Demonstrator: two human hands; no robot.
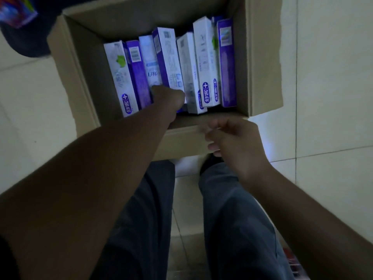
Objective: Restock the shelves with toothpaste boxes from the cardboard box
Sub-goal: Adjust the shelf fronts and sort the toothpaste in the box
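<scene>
Much restocking seemed left: a row of toothpaste boxes [207, 63] filled the cardboard box [262, 57], our left hand [169, 98] gripping one, our right hand [232, 140] loosely curled, empty.

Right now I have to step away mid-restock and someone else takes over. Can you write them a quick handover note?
Left hand: inside the cardboard box, gripping the near end of one raised toothpaste box.
Right hand: loosely curled over the near flap, holding nothing.
Things: the other toothpaste boxes stand in a row in the cardboard box, which sits on the floor. Shelves not in view.
Done: cannot tell how many are shelved.
Left: lift this one out, shelve it, then the rest.
</scene>
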